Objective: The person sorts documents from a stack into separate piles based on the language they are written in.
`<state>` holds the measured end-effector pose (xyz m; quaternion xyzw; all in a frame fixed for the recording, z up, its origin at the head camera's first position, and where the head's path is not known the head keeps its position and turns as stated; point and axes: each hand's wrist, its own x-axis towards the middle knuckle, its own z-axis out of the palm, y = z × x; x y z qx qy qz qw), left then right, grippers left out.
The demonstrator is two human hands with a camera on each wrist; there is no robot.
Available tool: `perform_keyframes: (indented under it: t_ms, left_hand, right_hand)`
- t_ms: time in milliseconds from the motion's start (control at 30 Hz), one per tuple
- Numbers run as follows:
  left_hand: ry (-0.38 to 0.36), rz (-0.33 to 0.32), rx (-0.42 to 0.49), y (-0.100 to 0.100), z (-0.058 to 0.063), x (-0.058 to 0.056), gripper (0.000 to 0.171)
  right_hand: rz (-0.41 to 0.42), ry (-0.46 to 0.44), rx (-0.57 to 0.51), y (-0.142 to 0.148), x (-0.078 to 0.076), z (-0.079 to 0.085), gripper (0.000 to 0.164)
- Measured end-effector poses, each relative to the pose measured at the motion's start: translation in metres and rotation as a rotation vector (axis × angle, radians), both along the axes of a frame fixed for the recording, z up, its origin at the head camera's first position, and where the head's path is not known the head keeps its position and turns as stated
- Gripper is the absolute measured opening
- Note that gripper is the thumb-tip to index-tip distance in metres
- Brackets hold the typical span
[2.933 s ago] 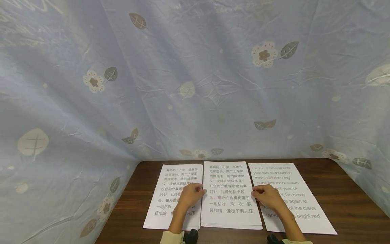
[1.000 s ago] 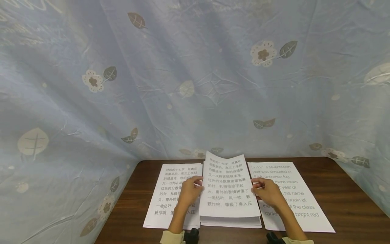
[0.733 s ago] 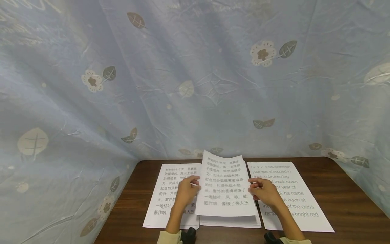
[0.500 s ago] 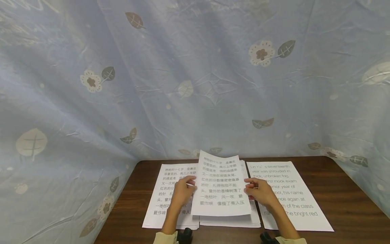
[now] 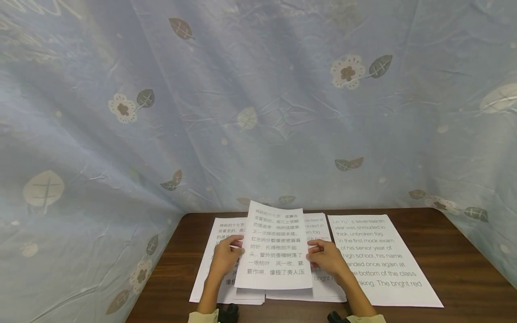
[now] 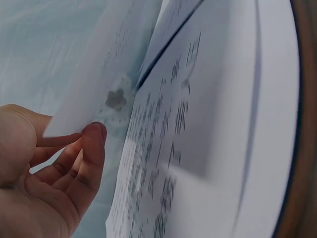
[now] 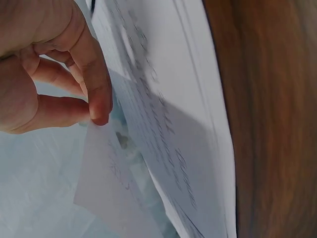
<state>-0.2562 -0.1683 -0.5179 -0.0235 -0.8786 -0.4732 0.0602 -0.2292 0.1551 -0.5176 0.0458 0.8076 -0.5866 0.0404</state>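
A white sheet of paper printed with Chinese characters is held up in the head view, slightly bowed and tilted. My left hand pinches its left edge, and my right hand pinches its right edge. In the left wrist view, thumb and fingers grip the sheet's edge; the right wrist view shows the same pinch by the right fingers. The lifted sheet hangs over the left paper stack, also Chinese, and over part of the middle stack, whose top page has English text.
To the right lies another English page, partly behind my right hand and forearm. All papers rest on a dark brown wooden table. A blue patterned cloth hangs behind and at the left side.
Both hands have lifted the top Chinese sheet off the middle stack and carried it left, partly over the left stack. English text now shows on the middle stack.
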Motion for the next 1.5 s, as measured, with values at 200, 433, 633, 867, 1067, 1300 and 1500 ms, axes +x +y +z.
perform_keyframes:
  t_ms: [200, 433, 633, 867, 1067, 1300, 1500]
  left_hand:
    - [-0.015, 0.037, -0.018, -0.02, 0.0, 0.002, 0.037]
    - [-0.024, 0.05, -0.01, -0.041, 0.0, 0.002, 0.037]
    - [-0.031, 0.064, -0.003, -0.057, -0.001, 0.003, 0.037]
    - [-0.049, 0.075, 0.005, -0.078, -0.003, 0.004, 0.037]
    - [-0.067, 0.085, 0.026, -0.094, -0.004, 0.008, 0.038]
    - [-0.062, 0.094, 0.024, -0.107, -0.006, 0.008, 0.037]
    - [-0.089, 0.095, 0.031, -0.118, -0.008, 0.009, 0.037]
  right_hand:
    - [0.008, -0.003, -0.019, -0.021, -0.001, -0.004, 0.048]
    - [0.012, 0.029, -0.026, -0.041, -0.003, -0.008, 0.049]
    - [0.024, 0.028, -0.036, -0.057, -0.004, -0.009, 0.05]
    - [0.051, 0.027, -0.055, -0.078, -0.002, -0.01, 0.052]
    - [0.068, 0.047, -0.079, -0.094, -0.001, -0.012, 0.051]
    - [0.084, 0.045, -0.103, -0.108, 0.0, -0.016, 0.052]
    - [0.075, 0.064, -0.118, -0.119, 0.0, -0.018, 0.053]
